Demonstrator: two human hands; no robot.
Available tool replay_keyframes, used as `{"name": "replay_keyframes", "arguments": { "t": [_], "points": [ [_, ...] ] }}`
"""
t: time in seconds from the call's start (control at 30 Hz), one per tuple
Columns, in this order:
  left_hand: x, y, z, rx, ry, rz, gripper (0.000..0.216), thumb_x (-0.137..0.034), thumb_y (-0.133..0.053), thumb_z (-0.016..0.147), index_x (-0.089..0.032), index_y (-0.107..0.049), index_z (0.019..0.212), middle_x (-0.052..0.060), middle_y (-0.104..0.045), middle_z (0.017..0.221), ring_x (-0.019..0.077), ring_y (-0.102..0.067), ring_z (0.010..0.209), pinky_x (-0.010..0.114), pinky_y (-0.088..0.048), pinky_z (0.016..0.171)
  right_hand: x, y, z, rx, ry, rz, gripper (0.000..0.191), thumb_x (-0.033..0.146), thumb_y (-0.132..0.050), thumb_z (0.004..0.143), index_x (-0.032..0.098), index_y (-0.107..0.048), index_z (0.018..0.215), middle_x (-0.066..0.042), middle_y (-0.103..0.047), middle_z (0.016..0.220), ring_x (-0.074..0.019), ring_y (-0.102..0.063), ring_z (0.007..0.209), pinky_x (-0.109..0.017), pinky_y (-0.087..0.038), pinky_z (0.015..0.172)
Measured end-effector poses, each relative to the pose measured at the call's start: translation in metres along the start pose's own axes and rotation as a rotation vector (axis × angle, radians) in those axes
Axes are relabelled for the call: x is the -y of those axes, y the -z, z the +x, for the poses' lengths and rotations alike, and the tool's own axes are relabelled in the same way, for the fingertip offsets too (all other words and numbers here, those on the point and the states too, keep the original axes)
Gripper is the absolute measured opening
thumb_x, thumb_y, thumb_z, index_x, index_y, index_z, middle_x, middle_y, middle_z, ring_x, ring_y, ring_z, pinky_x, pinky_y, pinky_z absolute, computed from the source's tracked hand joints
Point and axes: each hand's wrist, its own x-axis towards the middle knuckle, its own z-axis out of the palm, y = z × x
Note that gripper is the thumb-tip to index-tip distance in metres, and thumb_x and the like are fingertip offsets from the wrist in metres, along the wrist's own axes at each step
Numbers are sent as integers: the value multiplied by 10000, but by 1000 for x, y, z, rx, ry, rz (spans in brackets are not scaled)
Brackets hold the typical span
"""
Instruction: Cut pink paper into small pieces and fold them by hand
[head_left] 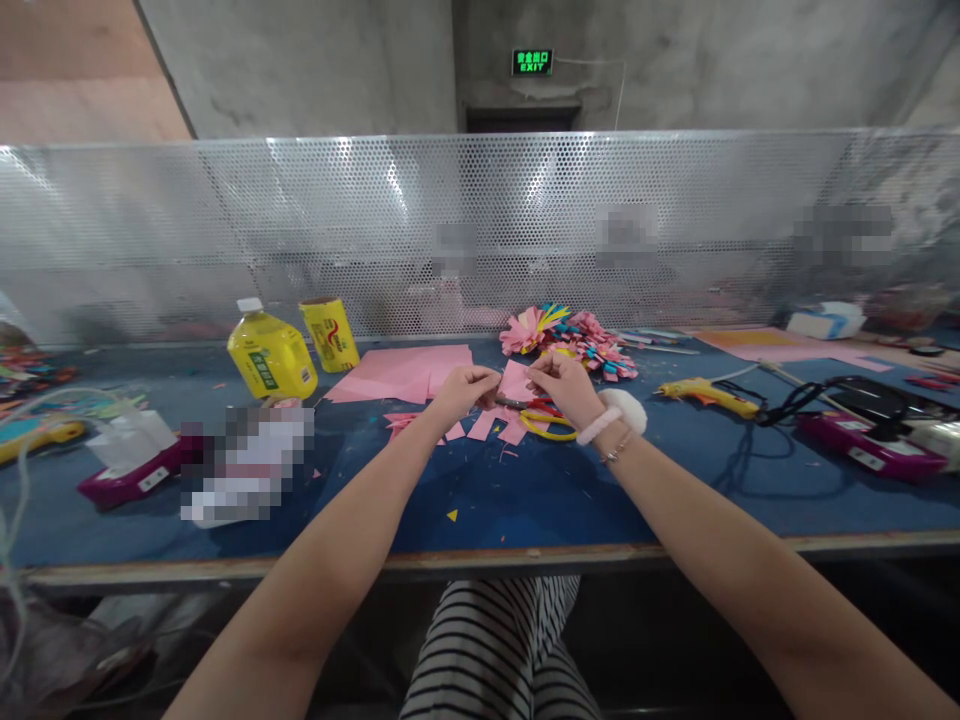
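Both my hands meet over the middle of the blue table, holding a small piece of pink paper (516, 381) between them. My left hand (469, 388) pinches its left edge, and my right hand (562, 385) pinches the upper right, with a fluffy band on that wrist. Just beneath lie scissors (551, 424) with red and yellow handles, partly hidden by the paper and my right hand. Cut pink paper strips (481, 425) are scattered below my hands. Behind the left hand lie larger pink paper sheets (409, 372). Pink, blue and yellow paper flowers (570, 338) are heaped behind the right hand.
A yellow bottle (271, 352) and a yellow canister (330, 335) stand at the left. Purple power strips (870, 447) lie on both sides, with cables. A yellow glue gun (709, 395) rests at right. A perforated metal screen (480, 220) runs along the back.
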Motion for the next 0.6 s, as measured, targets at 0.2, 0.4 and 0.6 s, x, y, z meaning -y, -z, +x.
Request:
{"name": "replay_keyframes", "arguments": {
  "t": [0.2, 0.4, 0.6],
  "points": [
    [-1, -1, -2, 37, 23, 32, 106, -164, -609, 587, -133, -572, 681, 25, -613, 546, 70, -521, 451, 196, -416, 480, 2, 0, 0, 21, 38, -68, 130, 267, -551, 687, 146, -514, 718, 13, -544, 601, -80, -518, 533, -229, -443, 546],
    [7, -2, -1, 208, 132, 66, 96, -198, -622, 568, -151, -539, 574, 35, -628, 570, 119, -598, 553, 234, -465, 530, 5, 1, -1, 67, 106, -269, 187, 272, -513, 725, 133, -600, 813, -31, -604, 698, -104, -520, 596, -245, -427, 580],
    [5, -2, -1, 88, 105, 27, 111, -191, -659, 553, -132, -568, 529, 28, -596, 491, 86, -545, 480, 231, -447, 539, -2, 10, 1, 41, 75, -875, 344, 312, -426, 792, 92, -548, 1025, -129, -603, 947, -187, -552, 886, -286, -402, 779]
  ]
}}
